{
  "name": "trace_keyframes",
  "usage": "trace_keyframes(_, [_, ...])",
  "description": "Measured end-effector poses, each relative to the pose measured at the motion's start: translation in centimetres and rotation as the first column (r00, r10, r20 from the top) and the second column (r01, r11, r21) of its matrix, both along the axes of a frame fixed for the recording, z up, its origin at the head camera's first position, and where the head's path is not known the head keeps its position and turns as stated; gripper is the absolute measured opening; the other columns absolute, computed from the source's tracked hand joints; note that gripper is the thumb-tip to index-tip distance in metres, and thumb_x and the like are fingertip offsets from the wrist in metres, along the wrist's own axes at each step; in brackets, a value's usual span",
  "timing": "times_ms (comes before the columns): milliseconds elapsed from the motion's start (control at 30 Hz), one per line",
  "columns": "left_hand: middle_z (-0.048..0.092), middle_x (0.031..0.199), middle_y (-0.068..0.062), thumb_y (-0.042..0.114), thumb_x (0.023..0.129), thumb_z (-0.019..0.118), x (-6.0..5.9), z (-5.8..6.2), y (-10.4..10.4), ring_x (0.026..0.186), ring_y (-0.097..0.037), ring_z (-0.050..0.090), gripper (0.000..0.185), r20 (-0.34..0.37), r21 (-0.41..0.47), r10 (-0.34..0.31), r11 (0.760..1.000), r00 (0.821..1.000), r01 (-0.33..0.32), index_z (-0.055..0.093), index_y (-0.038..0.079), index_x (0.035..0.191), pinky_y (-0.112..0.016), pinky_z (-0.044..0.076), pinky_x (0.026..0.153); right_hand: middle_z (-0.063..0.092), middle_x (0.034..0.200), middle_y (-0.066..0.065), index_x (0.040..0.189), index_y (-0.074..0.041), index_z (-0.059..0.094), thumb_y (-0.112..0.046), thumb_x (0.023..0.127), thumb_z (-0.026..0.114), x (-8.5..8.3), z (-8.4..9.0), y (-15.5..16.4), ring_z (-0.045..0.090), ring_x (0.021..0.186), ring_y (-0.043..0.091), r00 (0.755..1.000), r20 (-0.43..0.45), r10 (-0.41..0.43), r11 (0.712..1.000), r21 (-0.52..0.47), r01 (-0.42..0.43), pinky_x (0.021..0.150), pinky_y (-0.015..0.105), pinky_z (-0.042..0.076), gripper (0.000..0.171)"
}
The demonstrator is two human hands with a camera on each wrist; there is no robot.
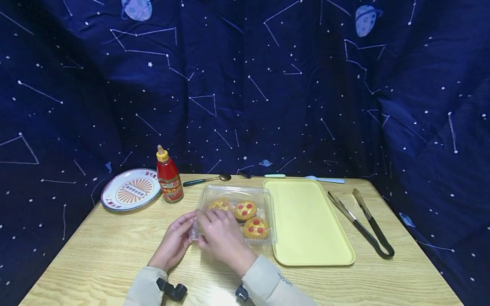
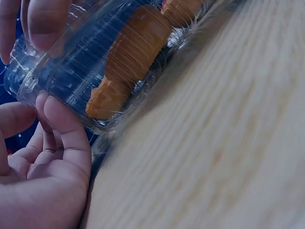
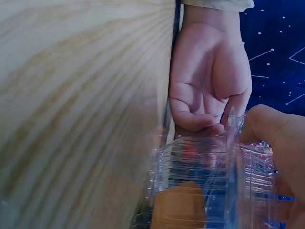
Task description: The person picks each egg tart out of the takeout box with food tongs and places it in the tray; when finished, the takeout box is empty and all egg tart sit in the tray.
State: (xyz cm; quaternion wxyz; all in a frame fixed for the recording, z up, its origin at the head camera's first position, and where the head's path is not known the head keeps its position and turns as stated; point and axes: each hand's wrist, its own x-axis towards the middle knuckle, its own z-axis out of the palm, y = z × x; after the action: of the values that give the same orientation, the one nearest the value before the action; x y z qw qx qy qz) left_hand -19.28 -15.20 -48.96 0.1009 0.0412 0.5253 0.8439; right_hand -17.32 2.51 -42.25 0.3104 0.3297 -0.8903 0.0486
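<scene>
A clear plastic food box (image 1: pixel 266 199) with a lid lies on the table in the head view, holding small round golden pastries (image 1: pixel 245 210), some with red spots on top. At its left end my left hand (image 1: pixel 176 240) pinches the rim with thumb and fingertips. My right hand (image 1: pixel 226 238) reaches over the same end, fingers curled over the lid's edge, and covers part of the box. In the left wrist view the box's rim (image 2: pixel 31 78) lies between both hands' fingers. The right wrist view shows the right thumb (image 3: pixel 267 126) against the rim.
Right of the box lies a yellow tray (image 1: pixel 310 221), then black-handled tongs (image 1: pixel 367 229). A white plate (image 1: pixel 115 193) and a red sauce bottle (image 1: pixel 168 178) stand left. A spoon (image 1: pixel 206 180), a green-handled utensil (image 1: pixel 268 175) and a blue fork (image 1: pixel 325 179) line the back edge.
</scene>
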Motion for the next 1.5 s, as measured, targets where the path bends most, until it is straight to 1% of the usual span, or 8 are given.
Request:
trace_keyframes(100, [0.062,0.104,0.002,0.010,0.102,0.049,0.0,-0.1,0.1,0.086,-0.007,0.059,0.023,-0.024,-0.011,-0.014,1.000,1.000,0.013,0.054,0.009,0.125,-0.019,0.052,0.073,0.069,0.116,0.003,0.125,-0.014,0.064,-0.035,0.073,0.080,0.0,0.2,0.2,0.066,0.104,0.023,1.000,-0.013,0.010,1.000,-0.016,-0.010,0.079,0.036,0.053,0.059])
trace_keyframes(167, [0.062,0.100,0.003,0.007,0.102,0.049,0.0,-0.2,0.1,0.083,-0.006,0.058,0.024,-0.068,-0.022,-0.041,0.999,0.997,0.039,0.052,0.008,0.126,-0.019,0.051,0.071,0.069,0.116,0.001,0.123,-0.015,0.066,-0.034,0.073,0.080,0.0,0.3,0.3,0.065,0.104,0.022,1.000,-0.018,0.012,1.000,-0.024,-0.013,0.078,0.034,0.052,0.055])
trace_keyframes(333, [0.062,0.103,0.001,0.001,0.099,0.052,-0.1,-0.6,-0.2,0.088,-0.007,0.061,0.031,-0.156,-0.047,-0.120,0.992,0.980,0.114,0.047,0.006,0.129,-0.019,0.053,0.076,0.068,0.117,-0.001,0.118,-0.018,0.066,-0.033,0.074,0.078,0.2,0.3,0.6,0.063,0.107,0.020,1.000,-0.006,0.016,0.999,-0.033,-0.016,0.079,0.033,0.050,0.048])
trace_keyframes(600, [0.061,0.089,0.003,0.002,0.098,0.052,-0.2,-0.6,-0.9,0.073,-0.006,0.059,0.016,-0.164,-0.120,-0.222,0.972,0.961,0.203,0.048,0.004,0.113,-0.018,0.051,0.062,0.067,0.119,0.001,0.119,-0.015,0.066,-0.033,0.077,0.078,0.2,0.1,0.6,0.062,0.110,0.021,1.000,-0.018,0.017,0.999,-0.043,-0.018,0.080,0.034,0.051,0.047])
trace_keyframes(733, [0.059,0.088,0.004,0.000,0.098,0.052,-0.2,-0.7,-0.9,0.071,-0.006,0.058,0.016,-0.169,-0.135,-0.221,0.971,0.961,0.199,0.046,0.004,0.112,-0.017,0.051,0.061,0.067,0.121,0.002,0.120,-0.015,0.066,-0.036,0.077,0.080,0.3,0.1,0.9,0.061,0.111,0.021,1.000,0.007,0.000,0.999,-0.048,0.001,0.082,0.036,0.050,0.050])
trace_keyframes(1000, [0.057,0.086,0.003,0.003,0.098,0.055,-0.1,-0.6,-0.7,0.073,-0.009,0.061,0.016,-0.140,-0.161,-0.194,0.972,0.971,0.171,0.046,0.006,0.111,-0.021,0.055,0.064,0.064,0.127,0.002,0.127,-0.018,0.063,-0.038,0.077,0.080,0.8,0.1,3.5,0.057,0.118,0.026,0.991,0.074,-0.108,0.994,-0.011,0.109,0.090,0.044,0.047,0.057])
trace_keyframes(1333, [0.056,0.085,0.002,0.004,0.097,0.057,-0.1,-0.5,-0.7,0.077,-0.010,0.062,0.018,-0.139,-0.140,-0.185,0.976,0.973,0.166,0.047,0.006,0.111,-0.023,0.057,0.070,0.062,0.130,0.009,0.128,-0.013,0.063,-0.031,0.077,0.077,1.3,-0.3,6.7,0.057,0.119,0.032,0.991,0.081,-0.102,0.992,-0.067,0.107,0.091,0.050,0.045,0.056])
trace_keyframes(1500, [0.052,0.082,0.004,0.002,0.096,0.057,-0.2,-0.7,-0.7,0.075,-0.009,0.060,0.018,-0.141,-0.135,-0.184,0.977,0.973,0.165,0.047,0.007,0.110,-0.021,0.055,0.068,0.063,0.129,0.006,0.123,-0.014,0.066,-0.033,0.075,0.077,1.5,-0.4,8.1,0.052,0.124,0.033,0.987,0.086,-0.135,0.987,-0.074,0.142,0.096,0.060,0.039,0.053])
